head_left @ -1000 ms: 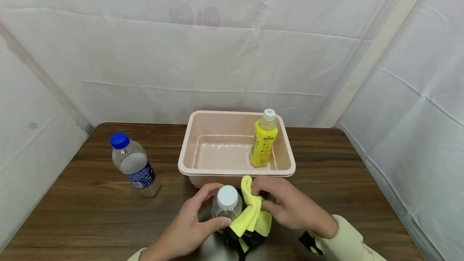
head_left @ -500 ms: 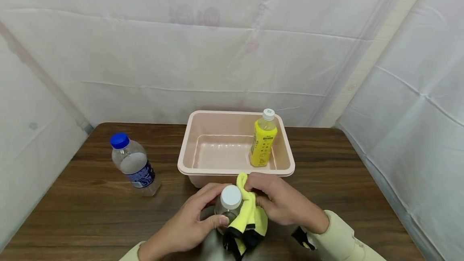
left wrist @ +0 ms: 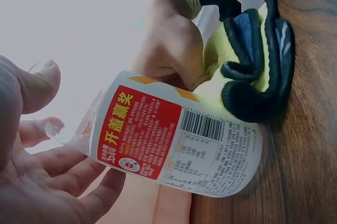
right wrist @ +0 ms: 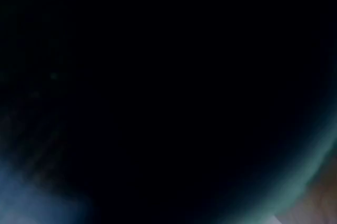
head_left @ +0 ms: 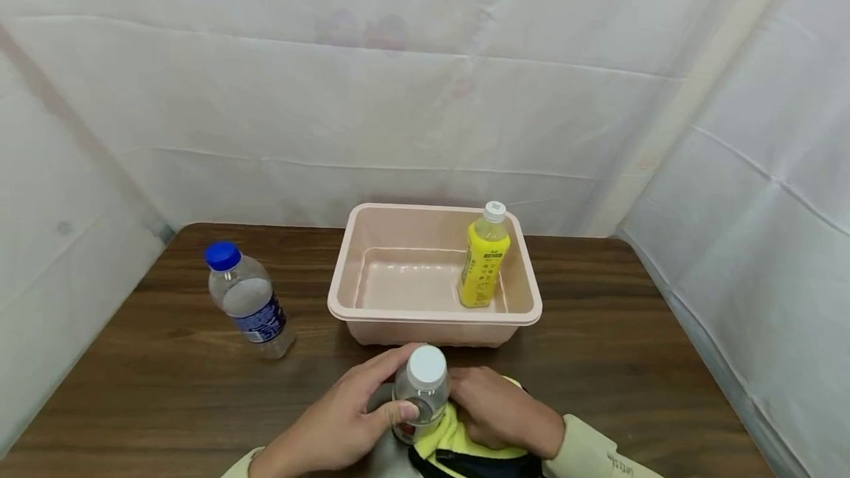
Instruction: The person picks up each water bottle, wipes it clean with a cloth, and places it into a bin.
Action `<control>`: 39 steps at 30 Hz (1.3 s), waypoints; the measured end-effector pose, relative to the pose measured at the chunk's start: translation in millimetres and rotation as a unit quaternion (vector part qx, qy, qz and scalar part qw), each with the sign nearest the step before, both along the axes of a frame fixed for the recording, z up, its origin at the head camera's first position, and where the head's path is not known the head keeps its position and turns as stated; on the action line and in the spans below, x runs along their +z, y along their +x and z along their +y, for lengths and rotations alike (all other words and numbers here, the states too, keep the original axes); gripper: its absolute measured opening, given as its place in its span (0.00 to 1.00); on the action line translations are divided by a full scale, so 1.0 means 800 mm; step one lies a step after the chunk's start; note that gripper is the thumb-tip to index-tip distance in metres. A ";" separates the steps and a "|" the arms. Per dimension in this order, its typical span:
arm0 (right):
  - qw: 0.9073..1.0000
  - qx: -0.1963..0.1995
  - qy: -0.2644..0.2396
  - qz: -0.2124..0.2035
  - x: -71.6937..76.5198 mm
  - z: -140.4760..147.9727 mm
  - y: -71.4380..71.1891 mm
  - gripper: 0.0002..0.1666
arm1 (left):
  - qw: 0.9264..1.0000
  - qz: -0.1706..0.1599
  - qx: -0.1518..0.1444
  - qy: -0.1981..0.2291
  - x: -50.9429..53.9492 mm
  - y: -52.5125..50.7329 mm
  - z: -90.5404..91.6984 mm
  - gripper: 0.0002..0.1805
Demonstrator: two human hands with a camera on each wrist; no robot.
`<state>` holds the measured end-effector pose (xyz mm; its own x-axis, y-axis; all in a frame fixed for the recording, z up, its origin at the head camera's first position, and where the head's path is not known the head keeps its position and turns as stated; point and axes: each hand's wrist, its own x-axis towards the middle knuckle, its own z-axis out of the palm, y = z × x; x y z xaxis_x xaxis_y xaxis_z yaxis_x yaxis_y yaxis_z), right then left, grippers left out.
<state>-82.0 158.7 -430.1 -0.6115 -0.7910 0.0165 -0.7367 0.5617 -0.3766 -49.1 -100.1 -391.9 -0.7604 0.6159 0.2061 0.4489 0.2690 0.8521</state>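
My left hand (head_left: 341,413) holds a clear bottle (head_left: 423,392) with a white cap, thumb in front and fingers round its far side. In the left wrist view its red and white label (left wrist: 174,134) shows beyond my left hand (left wrist: 50,182). Against the bottle's right side, my right hand (head_left: 502,410) grips a bunched yellow-green cloth (head_left: 454,436) with dark trim. The left wrist view shows that hand (left wrist: 174,48) pressing the cloth (left wrist: 213,53) by the lower part of the bottle; its fingertips are hidden. Nearly everything in the right wrist view is dark.
Behind my hands a pink basin (head_left: 434,316) stands on the wooden table (head_left: 166,382), with a yellow-labelled bottle (head_left: 484,265) upright in its right side. A blue-capped bottle (head_left: 252,305) stands at the left. White sheeting (head_left: 398,109) hangs at the back and both sides.
My right hand has moved down, taking the cloth from near the cap to the bottle's lower right side, where it now spreads out. The white-capped bottle has shifted slightly right.
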 end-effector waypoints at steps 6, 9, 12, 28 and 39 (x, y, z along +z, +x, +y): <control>0.997 0.028 0.071 0.016 0.018 0.005 0.005 0.19 | 1.000 0.015 0.015 -0.012 0.001 0.004 -0.003 0.32; 0.992 0.036 0.114 0.035 0.032 0.005 0.011 0.20 | 0.999 0.027 0.022 -0.006 0.003 0.004 -0.007 0.32; 0.986 0.041 0.139 0.077 0.039 0.002 0.020 0.19 | 0.999 0.034 0.018 0.008 0.006 0.003 -0.011 0.31; 0.995 0.030 0.072 0.057 0.001 -0.001 0.048 0.15 | 1.000 0.024 0.019 -0.003 0.027 0.004 -0.030 0.31; 0.985 0.015 0.067 0.160 0.010 0.013 0.063 0.35 | 1.000 0.024 0.010 0.002 0.024 0.002 -0.032 0.31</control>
